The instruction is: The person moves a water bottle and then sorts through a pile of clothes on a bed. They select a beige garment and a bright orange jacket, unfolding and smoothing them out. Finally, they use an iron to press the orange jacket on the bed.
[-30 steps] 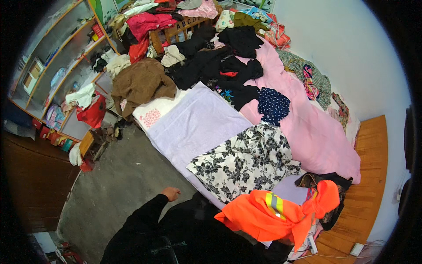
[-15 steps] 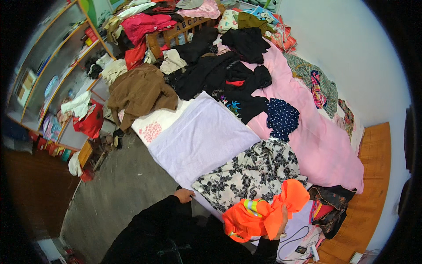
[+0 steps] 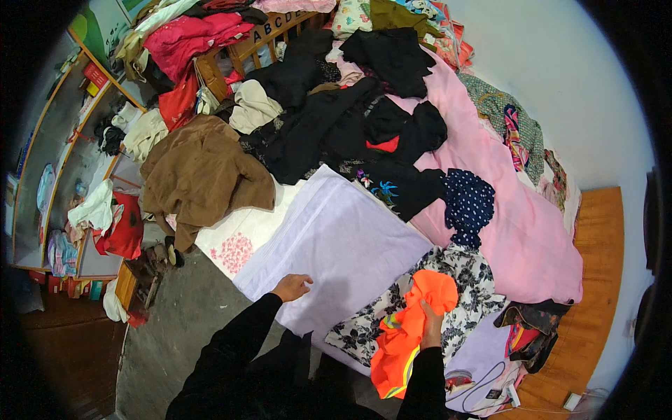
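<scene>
The right hand (image 3: 430,323) grips an orange garment (image 3: 404,334) above the floral cloth (image 3: 448,294). The left hand (image 3: 292,287), fingers seemingly loosely curled, rests on the lilac sheet (image 3: 336,248) of a clothes-strewn bed.

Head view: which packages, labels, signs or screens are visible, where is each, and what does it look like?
Poster: upper left, above the shelves; rectangular, green, white and orange.
Lettered wooden rail: top centre among piled clothes; light brown with dark letters.
Small boxes: on the left shelves; red and yellow, too small to detail.
No screens visible.
</scene>
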Available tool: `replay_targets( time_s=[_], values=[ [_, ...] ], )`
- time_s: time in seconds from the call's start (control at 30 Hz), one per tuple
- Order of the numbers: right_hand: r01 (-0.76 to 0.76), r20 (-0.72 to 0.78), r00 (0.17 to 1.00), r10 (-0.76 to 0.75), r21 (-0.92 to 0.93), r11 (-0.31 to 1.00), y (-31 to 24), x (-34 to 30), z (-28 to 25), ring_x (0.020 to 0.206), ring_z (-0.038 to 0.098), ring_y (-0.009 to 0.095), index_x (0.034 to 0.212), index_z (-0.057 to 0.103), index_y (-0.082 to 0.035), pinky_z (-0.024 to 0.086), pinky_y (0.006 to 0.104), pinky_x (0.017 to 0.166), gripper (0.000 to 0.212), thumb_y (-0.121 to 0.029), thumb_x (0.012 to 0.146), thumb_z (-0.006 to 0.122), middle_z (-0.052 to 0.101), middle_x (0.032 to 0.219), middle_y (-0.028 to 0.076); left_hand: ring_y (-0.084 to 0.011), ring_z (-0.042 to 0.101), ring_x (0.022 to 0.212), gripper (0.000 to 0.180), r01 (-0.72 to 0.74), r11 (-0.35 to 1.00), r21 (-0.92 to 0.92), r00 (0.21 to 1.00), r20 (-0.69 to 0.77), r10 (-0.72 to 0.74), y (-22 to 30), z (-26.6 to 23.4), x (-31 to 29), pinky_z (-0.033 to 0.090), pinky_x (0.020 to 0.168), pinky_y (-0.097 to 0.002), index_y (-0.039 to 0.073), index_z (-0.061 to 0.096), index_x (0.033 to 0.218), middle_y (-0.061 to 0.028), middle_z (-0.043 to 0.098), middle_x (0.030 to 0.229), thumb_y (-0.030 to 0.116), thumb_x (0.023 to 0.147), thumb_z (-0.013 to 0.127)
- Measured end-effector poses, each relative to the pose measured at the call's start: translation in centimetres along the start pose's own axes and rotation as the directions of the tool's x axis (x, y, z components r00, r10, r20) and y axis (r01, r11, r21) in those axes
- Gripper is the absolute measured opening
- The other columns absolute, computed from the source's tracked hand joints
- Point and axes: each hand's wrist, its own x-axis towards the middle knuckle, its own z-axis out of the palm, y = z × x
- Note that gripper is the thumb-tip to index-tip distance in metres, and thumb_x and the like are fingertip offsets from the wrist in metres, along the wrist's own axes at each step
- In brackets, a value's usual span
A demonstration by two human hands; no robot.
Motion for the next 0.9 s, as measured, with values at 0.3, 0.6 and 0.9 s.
replay_targets(
  time_s=[0.3, 0.6, 0.9],
  values=[
    [-0.028, 0.066, 0.997, 0.039, -0.163, 0.986, 1.0, 11.6, 7.1, 0.094, 0.065, 0.021, 0.118, 0.062, 0.002, 0.054, 0.0337, 0.082, 0.037, 0.0, 0.081, 0.07, 0.066, 0.111, 0.008, -0.0315, 0.064, 0.071, 0.027, -0.047, 0.989, -0.141, 0.995, -0.09, 0.034, 1.8, -2.2, 8.7, 0.048, 0.064, -0.0429, 0.004, 0.062, 0.077, -0.0133, 0.066, 0.074, 0.028, 0.083, 0.072],
    [0.04, 0.013, 0.999, -0.038, -0.389, 0.92, 5.5, 19.8, 7.3, 0.078, 0.066, 0.021, 0.095, 0.068, 0.006, 0.053, 0.0352, 0.069, 0.031, -0.014, 0.075, 0.079, 0.069, 0.091, 0.01, -0.0359, 0.062, 0.076, 0.027, 0.033, 0.999, -0.035, 0.971, -0.234, -0.04, -1.1, 0.6, 11.0, 0.047, 0.067, -0.0459, 0.004, 0.06, 0.076, -0.0152, 0.065, 0.076, 0.03, 0.079, 0.069],
    [-0.105, -0.095, 0.993, 0.071, -0.982, 0.157, 9.9, 22.2, 8.3, 0.097, 0.067, 0.043, 0.091, 0.069, 0.007, 0.053, 0.0475, 0.082, 0.05, -0.037, 0.072, 0.081, 0.068, 0.098, 0.03, -0.0267, 0.058, 0.069, 0.028, 0.04, 0.986, -0.164, 0.988, -0.142, -0.063, -0.2, -0.9, 9.8, 0.046, 0.064, -0.0397, 0.004, 0.058, 0.076, -0.0102, 0.06, 0.072, 0.027, 0.082, 0.072]
  ],
)
